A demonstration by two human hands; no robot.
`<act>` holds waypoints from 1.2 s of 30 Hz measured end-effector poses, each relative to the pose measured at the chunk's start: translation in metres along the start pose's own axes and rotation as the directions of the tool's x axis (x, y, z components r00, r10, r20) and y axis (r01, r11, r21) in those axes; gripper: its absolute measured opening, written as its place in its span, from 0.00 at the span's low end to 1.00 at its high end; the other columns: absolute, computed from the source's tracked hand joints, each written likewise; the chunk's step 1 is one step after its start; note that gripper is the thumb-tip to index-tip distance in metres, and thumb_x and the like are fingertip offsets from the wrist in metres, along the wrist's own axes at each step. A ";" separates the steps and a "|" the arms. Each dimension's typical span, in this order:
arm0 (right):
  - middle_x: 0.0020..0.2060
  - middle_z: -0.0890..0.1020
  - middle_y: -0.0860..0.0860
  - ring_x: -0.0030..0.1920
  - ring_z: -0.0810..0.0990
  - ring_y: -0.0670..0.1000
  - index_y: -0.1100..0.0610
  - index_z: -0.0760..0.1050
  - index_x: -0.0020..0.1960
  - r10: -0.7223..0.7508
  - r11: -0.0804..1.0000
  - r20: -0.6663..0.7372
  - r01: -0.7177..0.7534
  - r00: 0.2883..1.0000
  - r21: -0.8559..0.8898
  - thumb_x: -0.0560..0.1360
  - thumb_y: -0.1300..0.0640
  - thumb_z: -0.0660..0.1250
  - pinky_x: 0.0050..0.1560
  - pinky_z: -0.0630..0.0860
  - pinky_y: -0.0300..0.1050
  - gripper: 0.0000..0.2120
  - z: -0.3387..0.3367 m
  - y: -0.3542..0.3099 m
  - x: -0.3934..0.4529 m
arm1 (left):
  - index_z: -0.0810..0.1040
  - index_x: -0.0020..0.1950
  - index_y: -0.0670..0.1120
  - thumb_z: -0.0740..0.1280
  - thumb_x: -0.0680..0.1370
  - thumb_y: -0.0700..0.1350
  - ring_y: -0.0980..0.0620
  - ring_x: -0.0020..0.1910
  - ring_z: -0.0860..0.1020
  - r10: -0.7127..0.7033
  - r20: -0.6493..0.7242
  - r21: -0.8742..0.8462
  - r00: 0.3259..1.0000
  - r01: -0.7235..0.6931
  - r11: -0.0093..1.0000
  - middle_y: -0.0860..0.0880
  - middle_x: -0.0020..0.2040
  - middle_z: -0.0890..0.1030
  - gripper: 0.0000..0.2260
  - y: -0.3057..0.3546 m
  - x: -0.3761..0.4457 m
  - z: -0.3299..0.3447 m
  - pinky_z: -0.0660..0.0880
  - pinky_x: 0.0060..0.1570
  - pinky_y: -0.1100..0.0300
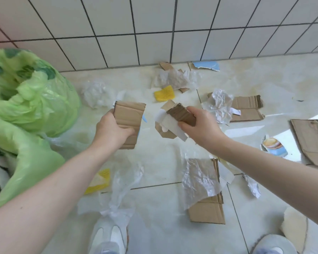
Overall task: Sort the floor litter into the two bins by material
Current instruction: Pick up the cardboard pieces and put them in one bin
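Note:
My left hand point(112, 129) grips a flat brown cardboard piece point(129, 116) by its left edge, held above the floor. My right hand point(200, 125) holds a bundle of torn cardboard and white paper scraps point(176, 120) just to its right. Two bins lined with green plastic bags stand at the left: one point(31, 99) further back, one point(24, 162) nearer me. Litter covers the floor: cardboard pieces point(207, 208) point(246, 109) point(312, 143), crumpled clear plastic point(95, 92) point(176, 79) point(220, 105) point(121, 195), and yellow foam netting point(164, 93) point(100, 180).
A white tiled wall point(154, 24) runs along the back of the pale floor. Printed blue-and-white paper scraps point(273, 145) point(207, 65) lie at the right and by the wall. My two shoes point(108, 237) point(275, 244) show at the bottom edge.

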State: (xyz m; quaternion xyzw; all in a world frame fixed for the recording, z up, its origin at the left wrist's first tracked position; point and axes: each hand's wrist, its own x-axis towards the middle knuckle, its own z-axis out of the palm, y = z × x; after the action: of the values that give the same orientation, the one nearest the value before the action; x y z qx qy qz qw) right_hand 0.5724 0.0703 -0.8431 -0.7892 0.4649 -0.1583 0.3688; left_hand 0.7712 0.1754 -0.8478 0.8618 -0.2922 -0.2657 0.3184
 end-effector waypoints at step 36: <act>0.44 0.81 0.51 0.46 0.79 0.52 0.55 0.76 0.50 -0.478 0.844 0.492 0.535 0.728 0.028 0.74 0.59 0.64 0.46 0.79 0.52 0.06 0.186 -0.282 -0.023 | 0.70 0.46 0.50 0.63 0.74 0.43 0.44 0.40 0.74 -0.130 -0.357 0.322 0.925 0.252 0.913 0.50 0.40 0.76 0.04 -0.138 -0.084 -0.225 0.75 0.40 0.49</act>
State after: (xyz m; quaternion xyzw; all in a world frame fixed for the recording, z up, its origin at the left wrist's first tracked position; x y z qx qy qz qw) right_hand 0.8447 0.2535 -0.7614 -0.9197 0.1334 -0.0247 0.3684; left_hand 0.9047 0.4070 -0.7743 0.9622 -0.1921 -0.0905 0.1705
